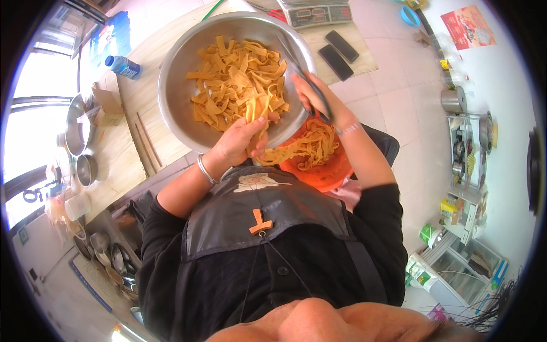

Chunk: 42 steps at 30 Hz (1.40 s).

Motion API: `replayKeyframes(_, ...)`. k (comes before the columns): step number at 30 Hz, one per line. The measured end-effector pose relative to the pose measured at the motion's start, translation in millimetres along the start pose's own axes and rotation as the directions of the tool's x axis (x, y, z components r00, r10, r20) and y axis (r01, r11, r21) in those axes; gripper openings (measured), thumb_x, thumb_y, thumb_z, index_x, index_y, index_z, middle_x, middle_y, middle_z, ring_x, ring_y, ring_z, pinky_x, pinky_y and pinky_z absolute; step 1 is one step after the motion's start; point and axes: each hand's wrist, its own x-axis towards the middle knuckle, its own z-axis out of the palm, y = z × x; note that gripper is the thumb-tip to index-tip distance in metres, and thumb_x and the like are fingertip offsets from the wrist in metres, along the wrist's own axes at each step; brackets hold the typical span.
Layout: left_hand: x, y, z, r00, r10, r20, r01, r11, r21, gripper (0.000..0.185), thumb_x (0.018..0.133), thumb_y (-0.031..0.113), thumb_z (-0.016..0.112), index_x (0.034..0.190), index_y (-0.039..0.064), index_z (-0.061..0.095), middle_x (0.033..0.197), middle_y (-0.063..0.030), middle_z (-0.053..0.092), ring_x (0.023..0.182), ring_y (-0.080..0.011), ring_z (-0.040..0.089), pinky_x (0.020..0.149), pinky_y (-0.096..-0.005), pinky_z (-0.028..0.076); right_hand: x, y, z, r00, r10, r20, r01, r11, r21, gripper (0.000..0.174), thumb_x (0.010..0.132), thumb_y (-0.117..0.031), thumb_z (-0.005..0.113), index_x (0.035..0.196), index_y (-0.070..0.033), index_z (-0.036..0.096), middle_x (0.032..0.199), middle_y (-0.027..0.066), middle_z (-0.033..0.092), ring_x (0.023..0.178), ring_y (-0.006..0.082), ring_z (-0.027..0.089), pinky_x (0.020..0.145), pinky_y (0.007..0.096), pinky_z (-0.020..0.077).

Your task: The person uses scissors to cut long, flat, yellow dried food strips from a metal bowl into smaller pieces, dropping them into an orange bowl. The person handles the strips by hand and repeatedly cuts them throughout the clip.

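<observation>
A big round metal bowl (175, 102) holds a heap of short, flat yellow-brown strips (235, 72), perhaps tofu skin. Over its near rim my left hand (243, 139) grips a bundle of long strips (257, 107), whose lower ends trail down to the right. An orange-red plastic basin (318, 181), below and right of the bowl, contains a tangle of longer strips (316, 143). My right hand (316, 96) holds scissors (318, 92) with dark handles above the bowl's right rim, blades pointing up and left over the bowl and apart from the bundle.
On the wooden table (145, 94) stand a digital scale (318, 15), two dark phones (335, 63) (342, 46), a blue bottle (122, 67) and a cardboard box (107, 107). Wooden chopsticks (147, 143) lie left of the bowl. A black seat or stand (382, 143) is right of the basin.
</observation>
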Motion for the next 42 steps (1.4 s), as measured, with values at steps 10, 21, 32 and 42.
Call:
replayKeyframes(10, 10.0, -0.6, -8.8, 0.995, -0.102, 0.004, 0.101, 0.987, 0.123, 0.033, 0.106, 0.031, 0.043, 0.108, 0.000, 0.057, 0.058, -0.0021, 0.049, 0.045, -0.0126, 0.044, 0.053, -0.0308, 0.045, -57.8, 61.3, 39.6, 0.869, -0.263, 0.419, 0.165, 0.953, 0.256, 0.046, 0.101, -0.038, 0.053, 0.130, -0.002, 0.052, 0.089, -0.0007, 0.057, 0.077, 0.0076, 0.050, 0.071, 0.0220, 0.0432)
replayKeyframes(21, 15.4, -19.0, 0.5, 0.999, 0.035, 0.015, -0.038, 0.936, 0.351, 0.015, 0.093, 0.015, 0.067, 0.088, 0.002, 0.060, 0.059, -0.0008, 0.052, 0.047, -0.0108, 0.050, 0.047, -0.0272, 0.044, -35.1, 21.1, 67.1, 0.961, -0.268, 0.068, 0.254, 0.953, 0.167, 0.047, 0.100, -0.046, 0.055, 0.121, -0.004, 0.055, 0.071, -0.0027, 0.047, 0.061, 0.0050, 0.046, 0.054, 0.0194, 0.0360)
replayKeyframes(32, 33.8, 67.7, 138.7, 0.852, 0.443, 0.279, -0.519, 0.789, 0.329, 0.004, 0.081, -0.001, 0.063, 0.077, 0.000, 0.062, 0.061, -0.0057, 0.059, 0.053, -0.0134, 0.058, 0.048, -0.0269, 0.046, -91.3, -154.8, 15.5, 0.753, -0.657, 0.018, 0.492, 0.545, -0.679, 0.020, 0.094, -0.015, 0.061, 0.112, -0.008, 0.061, 0.073, 0.0012, 0.061, 0.067, 0.0088, 0.059, 0.060, 0.0285, 0.0481)
replayKeyframes(42, 43.1, 81.3, 228.0, 0.396, 0.163, 0.904, -0.814, 0.518, 0.264, 0.036, 0.091, 0.035, 0.070, 0.083, 0.000, 0.065, 0.070, -0.0019, 0.064, 0.064, -0.0092, 0.060, 0.058, -0.0245, 0.049, -206.1, -210.5, -19.3, 0.237, -0.969, -0.075, 0.280, 0.142, -0.949, 0.027, 0.088, -0.002, 0.062, 0.114, -0.006, 0.063, 0.091, 0.0018, 0.063, 0.072, 0.0076, 0.056, 0.065, 0.0183, 0.0483)
